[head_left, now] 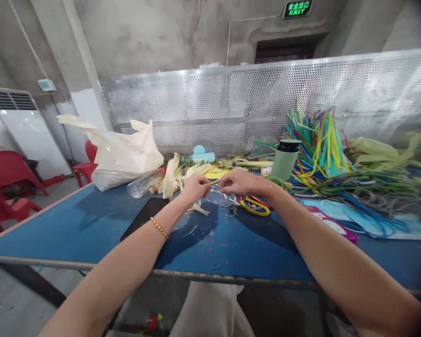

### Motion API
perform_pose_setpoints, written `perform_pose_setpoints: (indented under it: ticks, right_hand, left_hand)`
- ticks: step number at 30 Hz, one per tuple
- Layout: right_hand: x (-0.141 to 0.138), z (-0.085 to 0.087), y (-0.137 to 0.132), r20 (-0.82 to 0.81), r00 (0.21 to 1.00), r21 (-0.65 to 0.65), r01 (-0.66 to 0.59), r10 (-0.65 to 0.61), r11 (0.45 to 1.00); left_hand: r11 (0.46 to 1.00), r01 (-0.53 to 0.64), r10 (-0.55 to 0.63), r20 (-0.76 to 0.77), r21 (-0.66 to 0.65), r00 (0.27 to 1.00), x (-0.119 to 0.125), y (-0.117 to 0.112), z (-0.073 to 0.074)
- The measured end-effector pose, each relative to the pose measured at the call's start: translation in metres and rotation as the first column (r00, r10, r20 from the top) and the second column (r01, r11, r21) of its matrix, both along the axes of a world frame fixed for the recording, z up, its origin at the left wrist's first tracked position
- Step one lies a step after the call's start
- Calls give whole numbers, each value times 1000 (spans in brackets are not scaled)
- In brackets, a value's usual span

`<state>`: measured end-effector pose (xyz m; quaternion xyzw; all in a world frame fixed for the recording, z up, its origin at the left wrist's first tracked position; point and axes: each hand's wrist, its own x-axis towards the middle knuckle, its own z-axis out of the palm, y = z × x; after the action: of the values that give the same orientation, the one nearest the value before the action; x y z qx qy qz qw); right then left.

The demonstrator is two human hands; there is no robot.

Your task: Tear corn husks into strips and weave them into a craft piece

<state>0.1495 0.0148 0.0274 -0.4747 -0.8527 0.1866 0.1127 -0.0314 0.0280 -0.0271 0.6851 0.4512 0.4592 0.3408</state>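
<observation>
My left hand [195, 188] and my right hand [239, 182] are held close together above the blue table [73, 229], both closed in a pinch on a thin pale strip of corn husk [215, 181] stretched between them. More pale husk strips [196, 209] trail down from my left hand onto the table. Yellow-handled scissors [254, 207] lie just below my right hand. A pile of corn husks [177, 174] sits behind my left hand.
A black tablet [143, 216] lies flat by my left forearm. A white plastic bag [121, 152], a clear bottle [142, 185], a green tumbler [285, 159], coloured pipe cleaners [319, 140] and cords [365, 187] crowd the back and right. A perforated metal screen [252, 103] stands behind; red chairs [7, 187] stand to the left.
</observation>
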Motion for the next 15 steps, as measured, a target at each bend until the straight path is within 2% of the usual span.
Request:
perform_pose_setpoints:
  ticks: [2, 5, 7, 10, 13, 15]
  right_hand:
    - [-3, -2, 1, 66, 998, 144, -18, 9, 989]
    - [-6, -5, 3, 157, 987, 382, -54, -7, 923]
    - [-7, -7, 4, 180, 984, 440, -73, -8, 895]
    - [-4, -7, 6, 142, 989, 409, -103, 48, 907]
    - [1, -5, 8, 42, 990, 273, -143, 137, 951]
    - [6, -3, 9, -56, 983, 160, -167, 177, 973]
  left_hand:
    - [996, -10, 24, -144, 94, 989, 1, 0, 0]
    - [982, 51, 4, -290, 182, 957, 2, -4, 3]
    - [975, 106, -37, -327, 197, 944, 1, -7, 5]
    - [971, 204, -159, -297, 128, 942, -5, -10, 8]
    - [941, 336, -337, -162, -33, 928, -11, -11, 12]
    - [918, 383, -390, -58, -100, 919, -13, -14, 15]
